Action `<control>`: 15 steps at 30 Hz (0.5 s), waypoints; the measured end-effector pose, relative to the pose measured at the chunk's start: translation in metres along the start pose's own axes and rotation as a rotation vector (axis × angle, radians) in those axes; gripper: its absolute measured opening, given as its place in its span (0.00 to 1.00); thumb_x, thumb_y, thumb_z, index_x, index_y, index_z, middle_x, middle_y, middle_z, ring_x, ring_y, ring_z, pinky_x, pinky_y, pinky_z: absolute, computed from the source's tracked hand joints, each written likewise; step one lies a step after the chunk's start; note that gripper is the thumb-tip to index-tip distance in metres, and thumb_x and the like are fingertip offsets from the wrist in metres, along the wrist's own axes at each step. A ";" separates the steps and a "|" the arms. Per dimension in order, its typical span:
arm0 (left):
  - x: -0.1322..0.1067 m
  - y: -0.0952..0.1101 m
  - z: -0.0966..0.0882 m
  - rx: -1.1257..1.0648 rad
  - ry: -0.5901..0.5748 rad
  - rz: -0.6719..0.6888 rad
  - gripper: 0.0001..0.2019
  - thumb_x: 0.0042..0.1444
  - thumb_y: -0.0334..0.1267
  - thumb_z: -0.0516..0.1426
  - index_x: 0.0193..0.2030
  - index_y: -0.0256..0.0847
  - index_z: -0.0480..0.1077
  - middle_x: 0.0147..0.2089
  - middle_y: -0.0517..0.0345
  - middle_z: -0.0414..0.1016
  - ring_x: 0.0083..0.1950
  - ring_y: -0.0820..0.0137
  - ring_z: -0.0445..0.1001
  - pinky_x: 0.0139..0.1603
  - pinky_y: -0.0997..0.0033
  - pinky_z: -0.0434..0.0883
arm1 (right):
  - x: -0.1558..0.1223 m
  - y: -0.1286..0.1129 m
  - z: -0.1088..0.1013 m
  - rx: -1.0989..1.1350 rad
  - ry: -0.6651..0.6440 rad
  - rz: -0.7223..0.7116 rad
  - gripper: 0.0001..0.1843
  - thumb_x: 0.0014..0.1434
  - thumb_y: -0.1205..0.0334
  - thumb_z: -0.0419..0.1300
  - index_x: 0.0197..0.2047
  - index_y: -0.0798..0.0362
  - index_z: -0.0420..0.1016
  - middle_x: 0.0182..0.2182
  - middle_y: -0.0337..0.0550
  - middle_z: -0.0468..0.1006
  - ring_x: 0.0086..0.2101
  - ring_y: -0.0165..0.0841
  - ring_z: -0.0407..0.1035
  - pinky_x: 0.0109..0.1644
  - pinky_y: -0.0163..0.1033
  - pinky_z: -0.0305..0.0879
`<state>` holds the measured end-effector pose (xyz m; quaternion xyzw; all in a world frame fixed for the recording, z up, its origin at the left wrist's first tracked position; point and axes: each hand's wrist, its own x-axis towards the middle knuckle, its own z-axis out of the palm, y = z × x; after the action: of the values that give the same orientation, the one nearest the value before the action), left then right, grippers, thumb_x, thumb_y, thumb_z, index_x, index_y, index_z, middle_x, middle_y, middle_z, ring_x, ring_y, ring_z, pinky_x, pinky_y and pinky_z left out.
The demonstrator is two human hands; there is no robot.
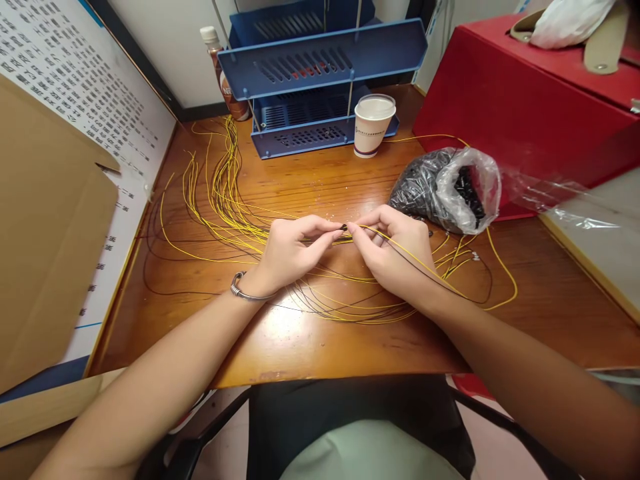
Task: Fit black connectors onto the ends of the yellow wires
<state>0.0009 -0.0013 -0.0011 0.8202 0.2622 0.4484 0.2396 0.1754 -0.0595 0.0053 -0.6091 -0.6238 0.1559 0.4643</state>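
My left hand (296,248) pinches a small black piece (343,228), perhaps a plastic connector, between thumb and fingertips above the table. Facing it, my right hand (395,250) is closed on a yellow and black wire pair (400,248), whose end meets the black piece at the fingertips. The exact fit between wire and piece is hidden by my fingers. From the right hand the wires run back over the wrist and loop to the right. Beneath both hands lies a spread bundle of yellow and dark wires (230,180), reaching to the back left.
Right of my hands an open clear bag (425,187) holds small black parts. Behind stand a lidded paper cup (373,127), a blue rack (320,63) and a bottle (227,80). A red box (500,100) borders the right, cardboard (50,233) the left.
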 end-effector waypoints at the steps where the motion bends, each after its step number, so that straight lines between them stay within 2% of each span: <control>1: 0.000 0.000 0.000 0.001 0.005 0.005 0.03 0.58 0.30 0.65 0.38 0.34 0.81 0.36 0.55 0.85 0.30 0.75 0.83 0.34 0.84 0.78 | 0.000 0.000 0.000 0.017 -0.005 0.015 0.08 0.60 0.61 0.63 0.30 0.54 0.75 0.20 0.34 0.74 0.19 0.25 0.62 0.31 0.36 0.60; 8: -0.001 -0.003 0.000 -0.013 0.012 0.019 0.05 0.58 0.27 0.64 0.40 0.35 0.81 0.37 0.55 0.86 0.34 0.74 0.84 0.37 0.84 0.79 | 0.003 0.000 0.000 0.116 -0.046 0.116 0.09 0.59 0.58 0.64 0.31 0.54 0.76 0.20 0.34 0.71 0.20 0.25 0.59 0.29 0.36 0.58; 15: -0.003 -0.004 -0.002 -0.001 -0.031 -0.031 0.06 0.61 0.33 0.62 0.41 0.36 0.81 0.37 0.52 0.85 0.34 0.71 0.84 0.36 0.79 0.80 | 0.003 -0.002 0.001 0.139 -0.068 0.164 0.09 0.59 0.58 0.64 0.31 0.54 0.76 0.20 0.35 0.70 0.21 0.26 0.60 0.28 0.35 0.58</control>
<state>-0.0027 0.0004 -0.0049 0.8228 0.2710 0.4320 0.2508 0.1740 -0.0571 0.0073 -0.6186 -0.5751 0.2569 0.4696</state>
